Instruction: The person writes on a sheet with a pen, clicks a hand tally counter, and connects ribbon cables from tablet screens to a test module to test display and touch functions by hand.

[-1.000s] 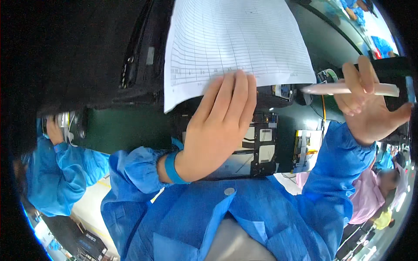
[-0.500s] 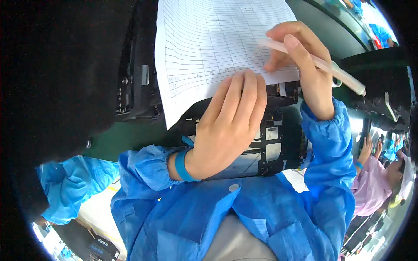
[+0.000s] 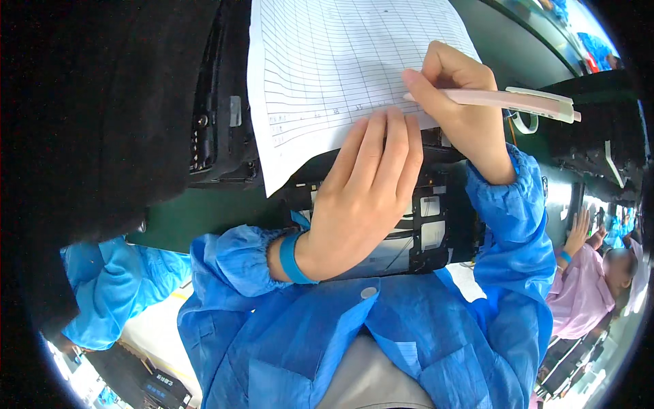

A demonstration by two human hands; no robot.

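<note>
A printed white form (image 3: 327,68), ruled in rows and columns with a few handwritten marks near its lower edge, lies in front of me. My left hand (image 3: 368,194) rests flat on the form's near edge, fingers stretched out and holding nothing. Gripped in my right hand (image 3: 470,112) is a pale pink pen (image 3: 538,103). Its tip points left at the form, close to the left fingertips; whether it touches the paper I cannot tell. Under the form and my left hand sits a black assembly with white panels and cables (image 3: 432,232), partly hidden.
Dark equipment (image 3: 221,123) stands left of the form, on a green work surface (image 3: 204,218). A white ring-shaped piece (image 3: 526,124) lies behind the pen. At the far right a person in pink (image 3: 579,303) has a hand raised; at the left is someone's blue sleeve (image 3: 122,293).
My right hand has curled tighter round the pen and swung it from a downward slant to nearly level, its tip by the handwritten row. The left hand stays on the form's edge.
</note>
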